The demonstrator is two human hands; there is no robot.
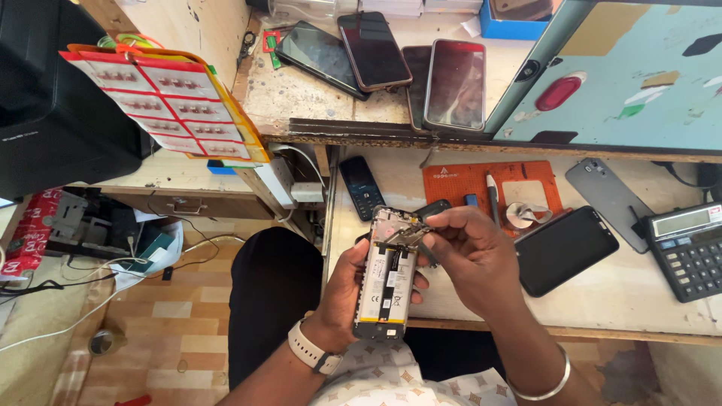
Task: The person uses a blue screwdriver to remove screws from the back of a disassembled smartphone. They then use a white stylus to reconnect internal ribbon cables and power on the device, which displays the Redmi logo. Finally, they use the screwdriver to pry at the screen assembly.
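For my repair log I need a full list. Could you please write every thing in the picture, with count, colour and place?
opened phone: 1, white and black inside, held above the bench edge
smartphones: 4, dark screens, upper shelf
keypad phone: 1, black, bench, left
work mat: 1, orange, bench, centre
pen-like tool: 1, white and black, on the mat
black smartphone: 1, bench, right of the mat
phone back cover: 1, grey, bench, right
calculator: 1, black, far right
packet cards: 1 bunch, red and yellow, hanging at left
left hand: holds the opened phone
right hand: holds a thin tool at the phone's top
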